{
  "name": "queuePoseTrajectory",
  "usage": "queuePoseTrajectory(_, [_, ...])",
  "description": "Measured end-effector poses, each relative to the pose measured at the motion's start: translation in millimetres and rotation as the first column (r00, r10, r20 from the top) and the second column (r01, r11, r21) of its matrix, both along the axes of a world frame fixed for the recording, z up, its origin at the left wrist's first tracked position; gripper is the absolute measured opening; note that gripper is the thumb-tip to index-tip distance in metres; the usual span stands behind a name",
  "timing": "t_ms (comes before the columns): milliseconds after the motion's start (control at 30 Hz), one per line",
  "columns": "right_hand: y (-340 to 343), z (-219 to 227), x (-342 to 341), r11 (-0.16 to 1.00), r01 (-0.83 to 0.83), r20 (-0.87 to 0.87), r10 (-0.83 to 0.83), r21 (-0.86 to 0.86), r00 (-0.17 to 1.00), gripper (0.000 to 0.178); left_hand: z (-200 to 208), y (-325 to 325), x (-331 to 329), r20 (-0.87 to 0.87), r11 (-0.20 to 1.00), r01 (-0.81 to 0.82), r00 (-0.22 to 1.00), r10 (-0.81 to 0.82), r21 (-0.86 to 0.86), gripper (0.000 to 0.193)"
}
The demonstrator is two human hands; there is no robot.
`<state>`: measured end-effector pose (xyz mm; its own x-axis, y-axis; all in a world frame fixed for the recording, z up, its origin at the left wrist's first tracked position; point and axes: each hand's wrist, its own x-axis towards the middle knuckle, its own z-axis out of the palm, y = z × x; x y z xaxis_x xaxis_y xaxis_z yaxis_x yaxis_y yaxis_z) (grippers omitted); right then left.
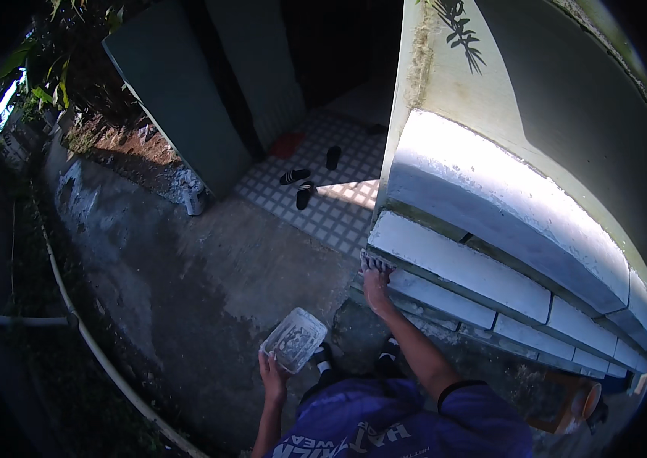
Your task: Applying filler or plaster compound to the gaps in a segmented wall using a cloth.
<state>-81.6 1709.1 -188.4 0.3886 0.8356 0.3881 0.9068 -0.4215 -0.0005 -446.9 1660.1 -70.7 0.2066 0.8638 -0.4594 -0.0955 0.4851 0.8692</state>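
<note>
And there was the clear plastic tub (296, 340), out over the concrete path (209, 278), tilted, whitish smears showing across its inside! The left hand (272, 374) had it by the near left corner, fingers closed around the rim and wall, so the tub sat just beyond the fingertips and leaned to their right. Up and across, well apart from the tub, the right hand (376, 279) was at the end of the white blocks (461, 256), its whitish, coated-looking fingers pointing up at the corner; whether they gripped something small or simply pressed the edge, I couldn't tell. The tub lay below and left of those fingers. Just past that hand ran the checked tile floor (338, 217), with three dark slippers (305, 195) scattered over it. A green door (178, 91) stood open to the left, and a long pale pipe (98, 351) curved along the path's far left side.
</note>
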Motion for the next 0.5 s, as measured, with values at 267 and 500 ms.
queuePoseTrajectory(267, [-19, -29, -56, 0.947, -0.05, -0.079, 0.026, -0.317, 0.997, 0.039, -5, 9, 8, -0.022, 1.0, 0.015, 1.0, -0.015, 0.007, 0.06])
queuePoseTrajectory(500, [1, 11, -24, 0.992, -0.113, -0.035, 0.115, 0.056, 0.993, 0.042, -6, 7, 3, -0.018, 1.0, 0.008, 1.0, -0.008, 0.005, 0.061])
